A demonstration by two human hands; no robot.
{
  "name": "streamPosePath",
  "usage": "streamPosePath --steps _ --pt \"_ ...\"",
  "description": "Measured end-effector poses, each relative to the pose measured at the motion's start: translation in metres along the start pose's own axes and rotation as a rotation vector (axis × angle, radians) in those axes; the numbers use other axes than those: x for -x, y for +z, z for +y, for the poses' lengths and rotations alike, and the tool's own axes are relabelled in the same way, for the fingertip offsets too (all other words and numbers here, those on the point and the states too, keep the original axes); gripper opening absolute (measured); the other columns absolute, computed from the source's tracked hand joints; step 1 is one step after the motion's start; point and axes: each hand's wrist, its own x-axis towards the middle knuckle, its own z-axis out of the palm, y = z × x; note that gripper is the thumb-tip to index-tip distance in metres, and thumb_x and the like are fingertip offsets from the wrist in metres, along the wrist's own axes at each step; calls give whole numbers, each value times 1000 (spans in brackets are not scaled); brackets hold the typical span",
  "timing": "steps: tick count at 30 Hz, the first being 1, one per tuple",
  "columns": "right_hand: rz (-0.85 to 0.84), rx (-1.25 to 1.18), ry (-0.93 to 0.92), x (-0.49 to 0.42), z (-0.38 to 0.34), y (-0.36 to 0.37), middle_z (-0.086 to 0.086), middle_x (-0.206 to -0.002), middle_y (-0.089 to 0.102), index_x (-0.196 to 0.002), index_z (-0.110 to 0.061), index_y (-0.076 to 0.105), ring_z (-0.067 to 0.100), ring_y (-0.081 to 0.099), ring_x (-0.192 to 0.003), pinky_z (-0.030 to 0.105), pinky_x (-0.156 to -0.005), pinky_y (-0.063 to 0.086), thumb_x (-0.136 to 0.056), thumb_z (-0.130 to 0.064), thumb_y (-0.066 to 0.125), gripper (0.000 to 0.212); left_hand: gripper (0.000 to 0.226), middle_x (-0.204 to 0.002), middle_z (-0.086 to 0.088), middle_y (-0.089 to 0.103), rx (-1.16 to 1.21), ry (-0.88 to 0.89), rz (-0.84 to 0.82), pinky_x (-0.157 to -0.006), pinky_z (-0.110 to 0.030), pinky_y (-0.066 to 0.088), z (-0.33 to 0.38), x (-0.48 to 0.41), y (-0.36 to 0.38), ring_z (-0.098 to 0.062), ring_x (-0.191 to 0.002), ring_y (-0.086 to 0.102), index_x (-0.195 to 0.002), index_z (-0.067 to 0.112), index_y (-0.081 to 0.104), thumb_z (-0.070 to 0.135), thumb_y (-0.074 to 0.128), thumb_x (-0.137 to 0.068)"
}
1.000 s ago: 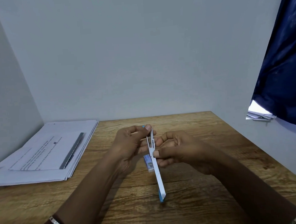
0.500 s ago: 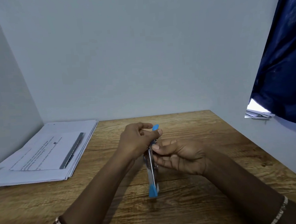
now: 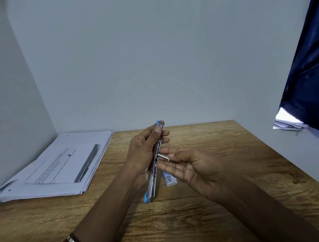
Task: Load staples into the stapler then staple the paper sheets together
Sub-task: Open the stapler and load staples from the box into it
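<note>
My left hand (image 3: 143,156) grips a blue and metal stapler (image 3: 153,179), swung open flat and held almost on end above the table. My right hand (image 3: 192,167) is just right of it, palm up, with its fingertips pinching a short silvery strip of staples (image 3: 163,157) that touches the stapler's metal channel. A small staple box (image 3: 170,179) lies on the table under my right hand, partly hidden. A stack of printed paper sheets (image 3: 60,165) rests at the table's left.
A wooden table (image 3: 217,201) stands in a corner of pale walls. A grey strip (image 3: 87,163) lies on the paper stack. A dark blue curtain (image 3: 310,72) hangs at the right, above loose papers (image 3: 287,123) on a ledge.
The stapler turned from a white face to its metal channel side and rose higher in my left hand. My right hand let go of the stapler and now holds a staple strip against it.
</note>
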Motion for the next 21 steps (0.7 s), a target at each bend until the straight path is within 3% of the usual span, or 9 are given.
streamPosePath --steps 6,9,13,17,21 --pt "66 -40 -18 1 15 15 32 -110 73 -105 18 66 30 78 -90 36 -73 66 -95 11 55 17 34 -95 -5 77 162 -28 -73 -59 -27 63 4 9 -13 -12 -78 75 -120 5 72 21 64 -91" --pt "80 -15 -38 2 23 21 28 -107 75 -102 17 68 27 78 -85 35 -75 66 -90 11 63 14 34 -93 -4 75 207 -3 -112 -74 -30 63 5 16 -19 -12 -77 75 -119 7 73 23 63 -90" --pt "61 29 -53 10 32 25 21 -99 78 -104 13 70 25 78 -88 32 -76 65 -84 1 75 24 34 -90 -1 73 239 -2 -149 -72 -27 63 7 30 -26 -12 -78 75 -123 6 71 20 59 -95" --pt "71 104 -84 17 41 27 19 -92 77 -101 13 70 23 77 -83 27 -72 64 -80 11 73 21 38 -89 0 73 227 -16 -216 -76 -26 61 8 43 -29 -13 -84 74 -130 4 66 19 59 -95" --pt "110 218 -228 26 52 30 23 -89 76 -93 7 70 24 76 -75 28 -69 65 -79 12 75 16 38 -89 0 74 254 -39 -267 -80 -28 62 8 50 -31 -14 -89 75 -129 4 67 19 61 -94"
